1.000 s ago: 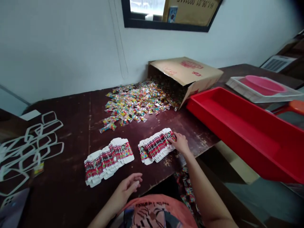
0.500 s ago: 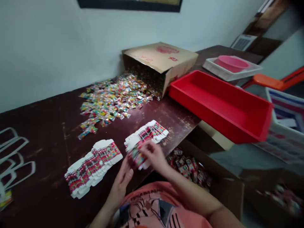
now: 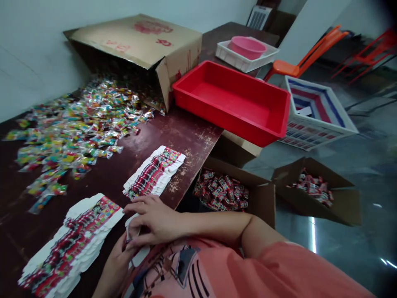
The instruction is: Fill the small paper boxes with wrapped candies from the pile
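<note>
Both my hands are close to my chest at the table's near edge, closed on one flat printed carton blank [image 3: 134, 239]. My right hand [image 3: 151, 221] lies over it, fingers pinching its upper part. My left hand [image 3: 119, 252] grips it from below. Two fanned rows of the same white, red-printed blanks lie on the dark table: one row [image 3: 155, 171] just beyond my right hand, the other row [image 3: 71, 244] to the left of my left hand. Behind them spreads a heap of small colourful wrapped candies [image 3: 74, 128].
A tipped cardboard box [image 3: 139, 41] spills the candies. A red tray [image 3: 232, 101] overhangs the table's right end. On the floor stand two cardboard boxes of packed cartons [image 3: 223, 192] [image 3: 313, 188], a striped crate [image 3: 316, 109] and orange chairs [image 3: 297, 58]. A pink basin [image 3: 246, 46] sits in a white tray.
My right hand left the right row of blanks and drew back to my chest with one blank; my left hand joined it. My view swung right and down.
</note>
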`<state>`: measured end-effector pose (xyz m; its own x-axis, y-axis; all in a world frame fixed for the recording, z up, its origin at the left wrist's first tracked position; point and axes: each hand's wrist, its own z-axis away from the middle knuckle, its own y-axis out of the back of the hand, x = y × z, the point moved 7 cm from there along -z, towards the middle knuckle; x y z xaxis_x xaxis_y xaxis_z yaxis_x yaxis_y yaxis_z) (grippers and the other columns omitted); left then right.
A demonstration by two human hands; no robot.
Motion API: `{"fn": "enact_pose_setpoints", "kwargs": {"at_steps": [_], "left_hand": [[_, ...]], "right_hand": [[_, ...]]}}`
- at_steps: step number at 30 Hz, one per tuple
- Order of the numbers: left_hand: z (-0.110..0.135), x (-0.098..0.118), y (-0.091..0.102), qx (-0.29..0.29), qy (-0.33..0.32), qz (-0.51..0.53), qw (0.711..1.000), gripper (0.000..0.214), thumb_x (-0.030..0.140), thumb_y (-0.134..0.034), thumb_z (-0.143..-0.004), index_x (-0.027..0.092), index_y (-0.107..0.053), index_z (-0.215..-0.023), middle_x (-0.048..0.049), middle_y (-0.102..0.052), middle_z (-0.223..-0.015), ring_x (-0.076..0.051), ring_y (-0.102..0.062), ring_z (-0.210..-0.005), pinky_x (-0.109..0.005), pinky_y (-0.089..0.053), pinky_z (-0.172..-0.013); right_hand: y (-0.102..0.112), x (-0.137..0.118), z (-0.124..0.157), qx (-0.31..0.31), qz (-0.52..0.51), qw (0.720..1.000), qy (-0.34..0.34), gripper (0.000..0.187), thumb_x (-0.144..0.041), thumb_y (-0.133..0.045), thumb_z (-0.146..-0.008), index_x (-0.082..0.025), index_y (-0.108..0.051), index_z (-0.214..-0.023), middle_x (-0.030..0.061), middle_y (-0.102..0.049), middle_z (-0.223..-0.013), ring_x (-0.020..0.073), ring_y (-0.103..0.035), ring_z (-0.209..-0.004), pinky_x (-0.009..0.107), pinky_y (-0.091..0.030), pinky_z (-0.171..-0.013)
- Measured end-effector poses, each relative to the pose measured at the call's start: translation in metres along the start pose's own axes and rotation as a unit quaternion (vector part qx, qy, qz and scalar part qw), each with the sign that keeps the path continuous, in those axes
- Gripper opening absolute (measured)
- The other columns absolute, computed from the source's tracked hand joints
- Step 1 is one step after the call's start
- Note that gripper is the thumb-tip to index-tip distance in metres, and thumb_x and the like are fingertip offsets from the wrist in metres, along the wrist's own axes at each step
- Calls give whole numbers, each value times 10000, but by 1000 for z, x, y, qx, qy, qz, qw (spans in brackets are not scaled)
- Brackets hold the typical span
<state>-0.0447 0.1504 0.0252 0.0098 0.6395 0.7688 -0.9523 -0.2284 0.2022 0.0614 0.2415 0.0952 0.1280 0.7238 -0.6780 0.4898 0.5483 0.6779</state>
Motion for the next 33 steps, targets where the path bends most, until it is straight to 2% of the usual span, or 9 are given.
{"fn": "enact_pose_setpoints", "kwargs": {"at_steps": [3, 8, 12, 14, 17, 21, 28, 31, 33], "left_hand": [[6, 5, -8, -35, 37, 96, 994, 347, 317, -736, -577, 164, -658, -879, -29, -701, -782, -270, -655, -838, -351, -524, -778], [15, 18, -39, -254, 2, 93, 963, 315, 386, -752, -591, 120, -646, -722, -63, -669, -673, -193, -610, -632, -276, -471, -603], [-4, 5, -26, -87, -19, 66, 994, 346, 431, -753, -618, 131, -582, -644, -9, -594, -526, -141, -538, -482, -246, -414, -503], [-7, -6, -21, -19, -27, 55, 998, 393, 481, -744, -614, 140, -549, -596, 21, -536, -480, -127, -498, -451, -239, -389, -478], [1, -16, -15, 52, -85, 63, 993, 374, 486, -700, -683, 139, -584, -758, -12, -631, -640, -160, -582, -587, -244, -438, -560], [23, -23, 3, 137, -164, 88, 973, 499, 372, -693, -746, 202, -440, -1141, -35, -691, -876, -166, -639, -760, -247, -466, -701], [42, -17, 3, 72, -221, -48, 971, 186, 336, -629, -793, 206, -626, -925, -18, -657, -805, -162, -588, -720, -260, -433, -704], [43, -14, 5, 94, -204, 43, 974, 161, 289, -562, -824, 200, -605, -951, -10, -613, -781, -151, -560, -719, -257, -423, -706], [37, -21, 0, 66, -139, 175, 973, 411, 237, -582, -773, 221, -497, -1175, 15, -586, -780, -140, -551, -693, -248, -424, -674]], "right_hand": [[7, 4, -9, -50, -26, 998, -1, 172, -346, -645, -841, -209, -676, -939, 81, -503, -1345, 252, -411, -1238, 435, -302, -1018], [10, 1, -12, -157, -241, 956, 66, 140, -214, -653, -832, -141, -656, -712, 45, -615, -1102, 152, -561, -1019, 273, -391, -937], [-7, 23, -3, -132, -305, 941, -61, 180, -238, -590, -867, -133, -660, -738, 26, -626, -876, 136, -578, -808, 244, -440, -777], [-21, 31, 5, -100, -311, 938, -117, 123, -231, -567, -871, -151, -659, -889, 2, -629, -801, 129, -566, -742, 245, -438, -738], [-37, 35, 18, -39, -358, 914, -184, 330, -247, -635, -819, -198, -528, -1128, -24, -634, -805, 113, -556, -691, 231, -444, -682], [-64, 38, 36, -49, -527, 795, -295, 305, -447, -618, -819, -200, -491, -945, -49, -578, -637, 91, -524, -512, 186, -421, -481], [-94, 35, 47, -210, -673, 584, -402, 304, -235, -777, -661, -158, -561, -859, -45, -581, -685, 26, -496, -487, 129, -442, -483], [-95, 27, 41, -278, -642, 600, -388, 323, -206, -787, -611, -157, -590, -863, -40, -584, -718, 47, -521, -515, 164, -468, -502], [-90, 23, 32, -281, -581, 682, -345, 273, -242, -775, -633, -149, -619, -836, -22, -592, -735, 83, -550, -579, 205, -484, -543]]}}
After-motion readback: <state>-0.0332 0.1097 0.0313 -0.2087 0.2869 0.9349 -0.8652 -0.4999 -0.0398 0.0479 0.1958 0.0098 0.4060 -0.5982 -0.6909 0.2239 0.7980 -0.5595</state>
